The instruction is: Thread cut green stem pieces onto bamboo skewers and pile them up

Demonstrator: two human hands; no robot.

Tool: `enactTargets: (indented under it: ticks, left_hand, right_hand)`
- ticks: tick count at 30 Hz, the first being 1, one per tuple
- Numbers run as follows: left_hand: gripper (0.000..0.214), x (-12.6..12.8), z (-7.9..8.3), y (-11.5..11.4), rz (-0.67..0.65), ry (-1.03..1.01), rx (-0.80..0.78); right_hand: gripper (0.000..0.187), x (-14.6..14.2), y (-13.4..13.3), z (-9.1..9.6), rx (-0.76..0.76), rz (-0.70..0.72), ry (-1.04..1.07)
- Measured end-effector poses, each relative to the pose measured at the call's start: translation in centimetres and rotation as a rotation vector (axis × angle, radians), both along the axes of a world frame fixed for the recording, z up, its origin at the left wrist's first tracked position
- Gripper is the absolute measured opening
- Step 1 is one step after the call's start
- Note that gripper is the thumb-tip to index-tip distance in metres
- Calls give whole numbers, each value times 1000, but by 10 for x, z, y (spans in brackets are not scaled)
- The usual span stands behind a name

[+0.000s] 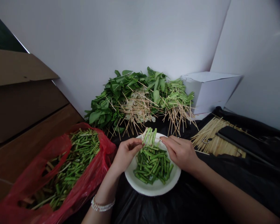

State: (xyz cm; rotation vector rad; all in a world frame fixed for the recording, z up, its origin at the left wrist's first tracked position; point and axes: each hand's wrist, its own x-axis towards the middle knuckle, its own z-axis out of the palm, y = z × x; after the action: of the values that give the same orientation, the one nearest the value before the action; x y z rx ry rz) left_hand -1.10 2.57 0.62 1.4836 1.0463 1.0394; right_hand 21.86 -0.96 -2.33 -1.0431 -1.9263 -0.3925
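Observation:
Over a white bowl (151, 192) of cut green stems (154, 168), a short row of stem pieces (151, 134) is lined up side by side. At the row's left end, my left hand (127, 152) is closed, with thumb and fingertips pinching the pieces. My right hand (182, 152) is closed too, at the row's right side, pinching what looks like a thin wooden skewer (159, 139); most of it is hidden by the fingers and stems.
A red plastic bag (107, 144) of cut stems lies open at left. Behind the bowl are leafy greens (114, 88), skewered pale pieces (140, 105) and skewered stems (177, 93). Loose skewers (214, 132), a black phone (235, 138) and a white box (212, 90) are at right.

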Motion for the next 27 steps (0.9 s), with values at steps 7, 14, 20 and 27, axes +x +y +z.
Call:
enactTargets:
  ticks: [7, 14, 20, 27]
  left_hand:
    - [31, -4, 5, 3, 72, -456, -283]
    - [31, -4, 6, 3, 80, -510, -309]
    - [31, -4, 5, 4, 93, -519, -290]
    - [33, -2, 6, 3, 119, -486, -287]
  right_hand:
    - [29, -1, -1, 0, -31, 14, -39]
    - [31, -3, -3, 2, -30, 20, -85]
    - [31, -3, -3, 3, 3, 26, -101]
    - [30, -3, -2, 3, 8, 11, -123]
